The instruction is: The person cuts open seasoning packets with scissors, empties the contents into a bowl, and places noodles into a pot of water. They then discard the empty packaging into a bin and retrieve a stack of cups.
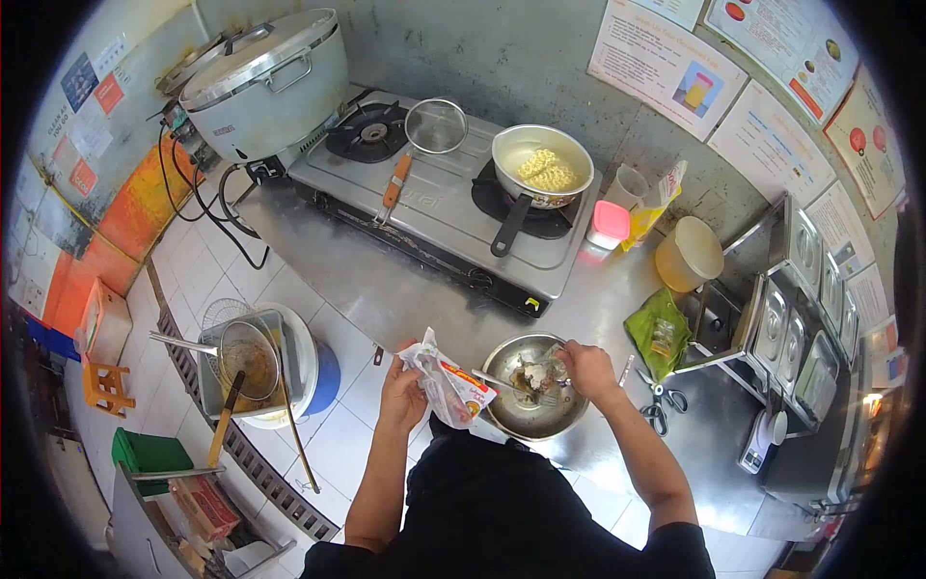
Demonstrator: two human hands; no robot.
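My left hand (pixel 403 394) is closed around a clear plastic packet (pixel 448 384) with a red, white and yellow printed label, at the left rim of a metal mixing bowl (pixel 521 422). Over that bowl's right side, my right hand (pixel 586 371) is closed on what looks like a metal spoon (pixel 552 365); its shape is partly hidden by my fingers. A white clump and some dark, wet ingredients lie in the bowl's middle. Another utensil's handle (pixel 490 379) rests across the left rim.
Behind the bowl is a gas stove (pixel 434 217) bearing a saucepan (pixel 506 145) with a noodle block and a strainer (pixel 436 125). To the right are a green packet (pixel 660 333), scissors (pixel 666 398) and a rack of lidded metal containers (pixel 776 333). A big cooker (pixel 265 96) stands far left.
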